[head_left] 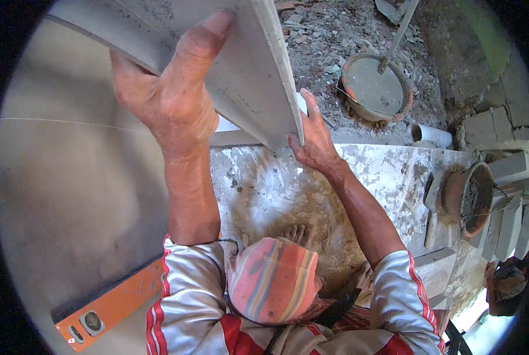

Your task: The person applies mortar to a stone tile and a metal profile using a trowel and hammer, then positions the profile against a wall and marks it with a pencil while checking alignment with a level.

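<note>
Grey, stone-like and flat, the slab (249,65) is up at the top of your view, ahead of you and raised in front of both your hands. You have it tilted, with its rough right-hand edge rising steeply out of view and its lower edge sloping from upper left down to the corner by your right hand (320,142). Since the upper part is cut off, you can't tell its long axis for certain.

Your left hand (178,103) is clasped around the lower edge, thumb laid up the near face, fingers hidden behind. Your right hand is closer to that low corner, its thumb and raised finger on either side of the edge in what looks like a narrow grip; its other fingers are partly hidden.

Beyond the right hand, a bucket (352,105) of grey slurry with a stick (402,34) in it sits on rubble (314,44), near a white pipe (433,135). Farther right is a second bucket (452,195). At your lower left, an orange spirit level (122,299) lies well apart from the slab.
</note>
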Motion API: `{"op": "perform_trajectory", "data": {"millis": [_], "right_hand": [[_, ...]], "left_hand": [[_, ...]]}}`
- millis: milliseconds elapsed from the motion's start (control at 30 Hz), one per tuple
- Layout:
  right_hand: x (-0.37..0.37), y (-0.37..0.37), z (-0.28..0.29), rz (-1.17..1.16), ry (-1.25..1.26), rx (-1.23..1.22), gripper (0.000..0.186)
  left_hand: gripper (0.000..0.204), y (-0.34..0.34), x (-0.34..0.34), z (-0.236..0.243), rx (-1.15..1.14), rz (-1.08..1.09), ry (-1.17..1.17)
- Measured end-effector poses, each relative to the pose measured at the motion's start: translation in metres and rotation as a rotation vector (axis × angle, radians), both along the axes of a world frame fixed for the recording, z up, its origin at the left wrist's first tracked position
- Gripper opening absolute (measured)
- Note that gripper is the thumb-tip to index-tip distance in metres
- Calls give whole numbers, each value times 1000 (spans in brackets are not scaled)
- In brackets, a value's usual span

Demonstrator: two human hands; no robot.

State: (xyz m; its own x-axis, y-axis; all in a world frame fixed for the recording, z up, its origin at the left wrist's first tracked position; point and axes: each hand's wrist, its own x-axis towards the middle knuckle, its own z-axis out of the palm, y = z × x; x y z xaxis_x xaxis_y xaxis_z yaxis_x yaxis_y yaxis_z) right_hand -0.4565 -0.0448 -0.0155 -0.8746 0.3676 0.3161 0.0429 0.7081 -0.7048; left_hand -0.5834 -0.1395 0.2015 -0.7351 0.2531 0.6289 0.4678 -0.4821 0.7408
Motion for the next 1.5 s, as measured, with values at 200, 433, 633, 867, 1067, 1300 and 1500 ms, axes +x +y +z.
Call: {"op": "perform_trajectory", "data": {"millis": [200,433,633,867,1067,1300,1500], "right_hand": [[-3,-7,9,0,-45,19,88],[1,-4,2,-35,-4,19,90],[1,-10,8,-42,6,-11,70],[0,-5,0,-68,-30,99,95],[2,-5,-3,-68,4,109,94],[12,-4,14,-38,-104,7,91],[12,-4,13,-38,-86,21,94]], "left_hand": [[54,-3,2,4,21,30,-23],[53,10,0,4,22,-8,33],[50,7,2,4,26,-54,14],[51,-4,-11,-3,2,-141,150],[57,-2,9,5,-76,-139,-194],[79,4,8,0,-194,193,-227],[62,9,17,4,-154,203,-252]]}}
